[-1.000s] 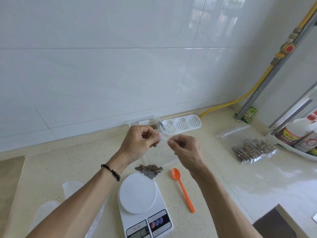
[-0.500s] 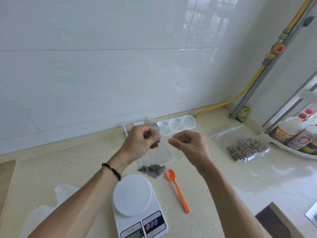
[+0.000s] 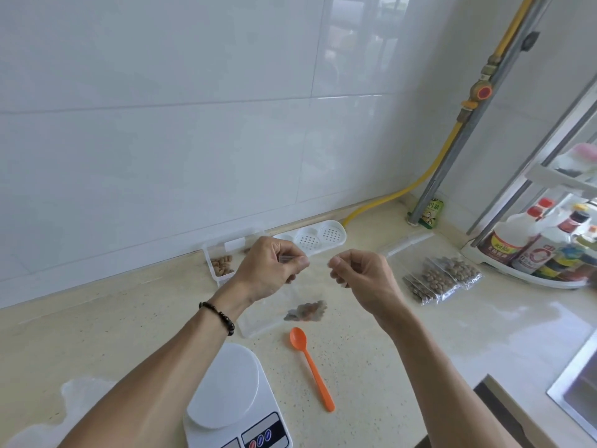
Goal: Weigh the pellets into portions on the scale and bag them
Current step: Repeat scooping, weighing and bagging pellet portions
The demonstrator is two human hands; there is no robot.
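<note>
Bench point(image 3: 371, 367): pale speckled stone, glossy, backed by white glazed wall tiles point(image 3: 161, 124). 
Scale point(image 3: 237, 399): white plastic, smooth round platter bare, near edge of bench below the hands. 
Clear plastic tray point(image 3: 223, 270): rectangular, against the wall, a few tan pellets in its far end. 
Filled bags point(image 3: 442, 279): three small clear zip bags of brown round pellets, lying overlapped on the bench, right of the hands. 
Left hand point(image 3: 271, 270) and right hand point(image 3: 361, 276): both raised over the bench, fingers curled, each pinching one top corner of a thin clear bag point(image 3: 307, 302); the film is barely visible between them. 
Pellets point(image 3: 307, 311): a small brown clump sagging at the bag's bottom, hanging just above the bench. 
Spoon point(image 3: 311, 367): orange plastic, oval bowl, lying flat right of the scale.
</note>
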